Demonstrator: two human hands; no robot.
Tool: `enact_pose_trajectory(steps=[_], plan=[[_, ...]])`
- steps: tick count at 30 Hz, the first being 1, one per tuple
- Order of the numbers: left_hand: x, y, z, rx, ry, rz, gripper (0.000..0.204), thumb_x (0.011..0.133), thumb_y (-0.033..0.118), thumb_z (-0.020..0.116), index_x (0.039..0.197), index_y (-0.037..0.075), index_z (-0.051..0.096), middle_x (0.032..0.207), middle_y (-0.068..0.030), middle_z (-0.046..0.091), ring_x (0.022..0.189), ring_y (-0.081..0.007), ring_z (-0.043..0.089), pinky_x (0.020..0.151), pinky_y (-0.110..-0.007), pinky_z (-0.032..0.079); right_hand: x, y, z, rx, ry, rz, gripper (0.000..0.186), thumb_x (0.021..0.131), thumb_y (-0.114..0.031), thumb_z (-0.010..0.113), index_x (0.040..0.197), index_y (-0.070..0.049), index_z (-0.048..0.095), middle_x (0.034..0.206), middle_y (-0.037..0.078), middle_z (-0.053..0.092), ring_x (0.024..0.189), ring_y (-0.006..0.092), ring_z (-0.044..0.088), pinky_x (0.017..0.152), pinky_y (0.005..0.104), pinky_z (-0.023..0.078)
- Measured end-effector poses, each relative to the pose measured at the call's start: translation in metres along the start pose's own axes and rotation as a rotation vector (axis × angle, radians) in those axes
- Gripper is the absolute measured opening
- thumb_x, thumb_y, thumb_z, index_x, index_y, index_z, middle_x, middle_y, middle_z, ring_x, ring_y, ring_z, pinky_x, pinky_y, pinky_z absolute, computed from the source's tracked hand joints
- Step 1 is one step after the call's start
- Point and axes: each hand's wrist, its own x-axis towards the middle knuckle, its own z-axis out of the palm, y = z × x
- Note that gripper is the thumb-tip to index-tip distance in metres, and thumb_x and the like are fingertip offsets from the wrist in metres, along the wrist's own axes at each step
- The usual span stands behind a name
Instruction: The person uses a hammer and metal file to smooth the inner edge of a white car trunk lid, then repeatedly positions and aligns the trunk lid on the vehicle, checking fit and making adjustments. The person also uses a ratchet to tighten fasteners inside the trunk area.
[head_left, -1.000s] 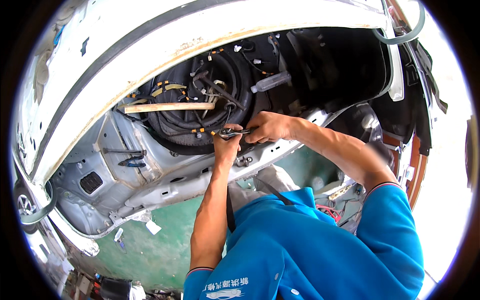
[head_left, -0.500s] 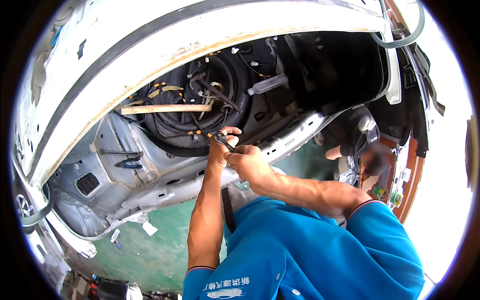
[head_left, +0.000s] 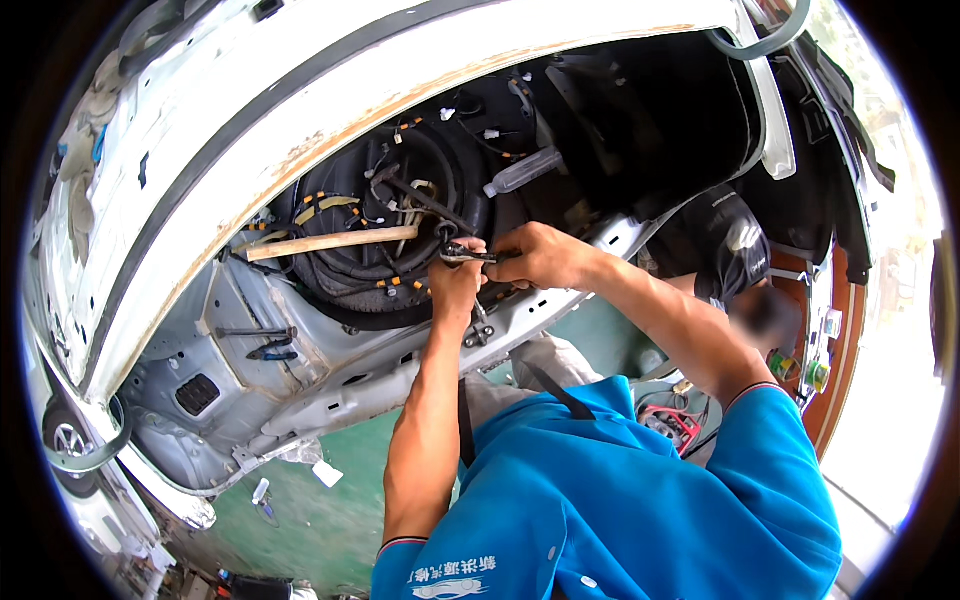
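Note:
A dark metal ratchet wrench [head_left: 462, 254] lies level between my hands, over the near rim of a car's open trunk. My right hand [head_left: 543, 255] is closed round its handle. My left hand [head_left: 455, 288] is closed about its head end, fingers partly hidden behind the tool. Just below, a metal latch [head_left: 479, 333] sits on the trunk sill [head_left: 395, 362]. Beyond my hands lies a black spare tire [head_left: 345, 285]. A wooden stick [head_left: 330, 243] and a dark hammer-like tool [head_left: 425, 203] rest across it, among loose wires with orange tape.
Pliers [head_left: 272, 350] and a metal bar [head_left: 256, 332] lie on the bare metal trunk floor at left. A clear plastic bottle [head_left: 522, 171] lies beyond the tire. At right, another person [head_left: 735, 245] is low beside the car. A red-and-black device [head_left: 672, 425] stands on the green floor.
The ratchet wrench has swung from slanting to nearly level. My right hand has moved up and right, my left slightly up. The latch on the sill now shows.

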Motion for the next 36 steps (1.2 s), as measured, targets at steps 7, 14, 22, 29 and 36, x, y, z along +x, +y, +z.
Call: enact_pose_trajectory(steps=[7, 14, 22, 29, 36], plan=[[0.0, -0.042, -0.002, 0.071, 0.152, 0.0, 0.014, 0.091, 0.015, 0.071, 0.098, 0.003, 0.07, 0.08, 0.0014, 0.064, 0.063, -0.0059, 0.055, 0.054, -0.024, 0.046, 0.013, 0.026, -0.012, -0.077, -0.066, -0.004, 0.031, 0.086, -0.03, 0.069, 0.096, -0.001, 0.072, 0.065, 0.006, 0.06, 0.064, 0.0148, 0.059, 0.061, 0.0321, 0.049], [-0.007, -0.043, 0.009, 0.182, 0.33, 0.059, 0.017, 0.093, 0.017, 0.071, 0.098, 0.001, 0.068, 0.08, -0.0015, 0.064, 0.061, -0.009, 0.054, 0.055, -0.028, 0.047, 0.048, 0.032, -0.035, -0.913, 0.033, -0.35, 0.038, 0.087, -0.032, 0.068, 0.123, -0.018, 0.07, 0.096, 0.013, 0.073, 0.094, 0.0334, 0.068, 0.082, 0.0429, 0.054], [-0.015, -0.041, 0.012, 0.174, 0.46, 0.213, 0.017, 0.086, 0.005, 0.073, 0.097, -0.004, 0.065, 0.091, -0.0107, 0.069, 0.088, -0.0189, 0.065, 0.083, -0.035, 0.05, 0.07, 0.019, -0.045, -0.191, -0.647, 0.008, 0.035, 0.092, -0.03, 0.068, 0.105, 0.002, 0.067, 0.066, 0.009, 0.064, 0.052, 0.0146, 0.062, 0.052, 0.0287, 0.049], [-0.007, -0.038, 0.017, 0.242, 0.415, 0.27, 0.014, 0.084, 0.001, 0.067, 0.097, -0.004, 0.067, 0.092, -0.0119, 0.071, 0.086, -0.0213, 0.067, 0.082, -0.035, 0.051, 0.074, 0.062, -0.041, 0.42, -0.632, 0.071, 0.034, 0.089, -0.027, 0.074, 0.103, 0.003, 0.068, 0.062, -0.004, 0.046, 0.052, 0.005, 0.036, 0.045, 0.0214, 0.027], [0.001, -0.041, 0.003, 0.115, 0.157, 0.075, 0.011, 0.084, -0.002, 0.065, 0.093, -0.001, 0.071, 0.077, -0.0029, 0.066, 0.054, -0.0082, 0.055, 0.048, -0.025, 0.041, 0.04, 0.046, -0.021, 0.295, -0.231, 0.124, 0.025, 0.086, -0.023, 0.075, 0.095, 0.0, 0.073, 0.063, -0.005, 0.05, 0.053, 0.0041, 0.041, 0.044, 0.0225, 0.029]])
